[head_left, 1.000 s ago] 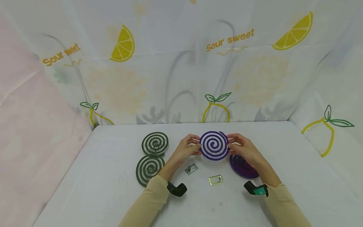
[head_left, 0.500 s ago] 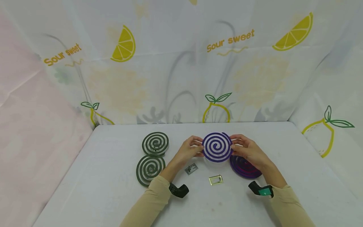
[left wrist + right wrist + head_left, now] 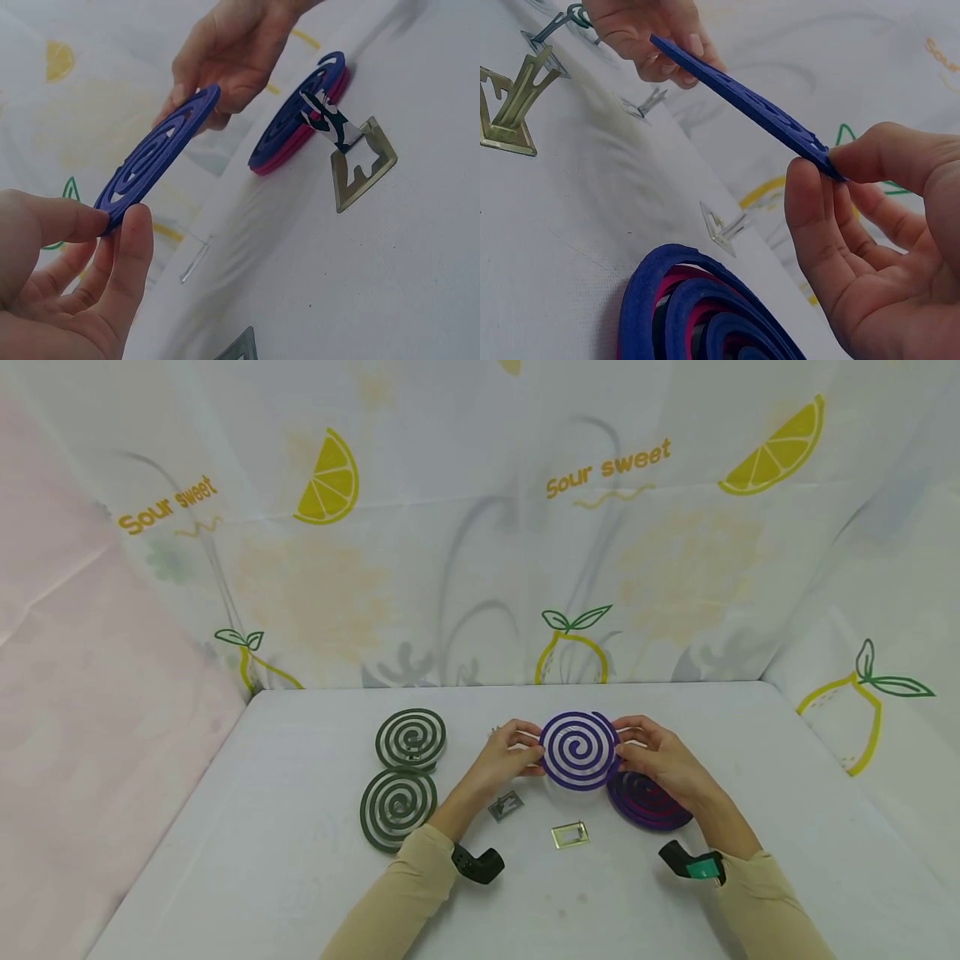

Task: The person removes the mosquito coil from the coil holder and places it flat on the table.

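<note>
A blue-purple mosquito coil (image 3: 577, 750) is held up above the table between both hands, tilted so its flat face shows in the head view. My left hand (image 3: 504, 756) pinches its left edge between thumb and fingers. The opposite edge is pinched by my right hand (image 3: 663, 764). Below the right hand lies a stack of coils (image 3: 656, 300), blue on top with magenta underneath. Nearer the front are a gold-coloured metal coil stand (image 3: 384, 156) and a silver-coloured one (image 3: 506, 807), each with its prong bent up.
Two dark green coils, one farther back (image 3: 410, 741) and one nearer (image 3: 398, 810), lie left of the left hand. Another small metal stand (image 3: 724, 231) lies beyond the coil stack in the right wrist view. A printed cloth wall (image 3: 450, 527) rises behind the table.
Both hands have shifted slightly right and a little toward the front with the blue-purple mosquito coil between them. The things on the table have not moved.
</note>
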The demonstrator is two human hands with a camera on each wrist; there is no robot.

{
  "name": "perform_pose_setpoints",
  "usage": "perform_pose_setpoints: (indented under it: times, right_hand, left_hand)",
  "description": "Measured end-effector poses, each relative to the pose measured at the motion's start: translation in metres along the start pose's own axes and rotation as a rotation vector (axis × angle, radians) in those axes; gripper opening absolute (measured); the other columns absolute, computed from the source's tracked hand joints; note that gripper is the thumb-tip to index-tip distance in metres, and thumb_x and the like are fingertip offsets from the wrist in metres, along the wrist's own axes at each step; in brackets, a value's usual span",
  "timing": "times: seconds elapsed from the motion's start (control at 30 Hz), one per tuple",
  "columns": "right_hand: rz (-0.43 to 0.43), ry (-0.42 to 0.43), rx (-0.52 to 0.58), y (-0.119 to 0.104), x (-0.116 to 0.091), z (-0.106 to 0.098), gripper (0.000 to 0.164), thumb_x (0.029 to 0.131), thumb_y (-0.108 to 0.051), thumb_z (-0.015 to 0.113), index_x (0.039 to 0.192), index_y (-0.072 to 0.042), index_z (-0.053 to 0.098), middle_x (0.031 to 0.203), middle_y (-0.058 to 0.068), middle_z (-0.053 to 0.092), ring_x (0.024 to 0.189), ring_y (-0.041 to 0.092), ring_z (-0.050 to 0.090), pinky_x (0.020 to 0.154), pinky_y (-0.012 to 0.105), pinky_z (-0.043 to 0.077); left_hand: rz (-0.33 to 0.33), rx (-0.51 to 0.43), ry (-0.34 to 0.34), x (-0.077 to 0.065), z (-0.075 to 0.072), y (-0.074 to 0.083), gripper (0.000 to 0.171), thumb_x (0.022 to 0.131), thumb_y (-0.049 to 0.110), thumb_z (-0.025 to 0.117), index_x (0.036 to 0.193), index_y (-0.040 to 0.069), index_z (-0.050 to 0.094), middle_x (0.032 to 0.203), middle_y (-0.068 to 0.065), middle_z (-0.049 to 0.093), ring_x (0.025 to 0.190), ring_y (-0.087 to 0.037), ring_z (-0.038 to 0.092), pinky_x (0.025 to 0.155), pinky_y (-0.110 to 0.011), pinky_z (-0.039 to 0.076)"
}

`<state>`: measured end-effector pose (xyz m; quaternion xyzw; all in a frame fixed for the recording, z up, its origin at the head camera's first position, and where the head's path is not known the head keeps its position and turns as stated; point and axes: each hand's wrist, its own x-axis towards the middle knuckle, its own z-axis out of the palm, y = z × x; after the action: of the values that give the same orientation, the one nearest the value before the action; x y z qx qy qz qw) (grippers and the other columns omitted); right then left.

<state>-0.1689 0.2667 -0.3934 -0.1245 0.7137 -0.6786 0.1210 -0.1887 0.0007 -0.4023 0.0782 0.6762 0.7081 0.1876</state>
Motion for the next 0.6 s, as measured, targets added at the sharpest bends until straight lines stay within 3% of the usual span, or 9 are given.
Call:
perform_pose_setpoints:
  times: [0.6]
  right_hand:
    - [-0.011, -0.006, 0.005, 0.001, -0.0057, -0.0063, 0.032, 0.094, -0.004, 0.054, 0.124, -0.004, 0.043, 0.106, -0.001, 0.056, 0.088, 0.005, 0.062, 0.076, 0.022, 0.055]
  left_hand:
    - [-0.017, 0.01, -0.007, 0.0037, 0.0074, -0.0002, 0.03, 0.091, -0.001, 0.057, 0.12, 0.003, 0.05, 0.104, -0.009, 0.054, 0.08, -0.014, 0.062, 0.072, -0.029, 0.058]
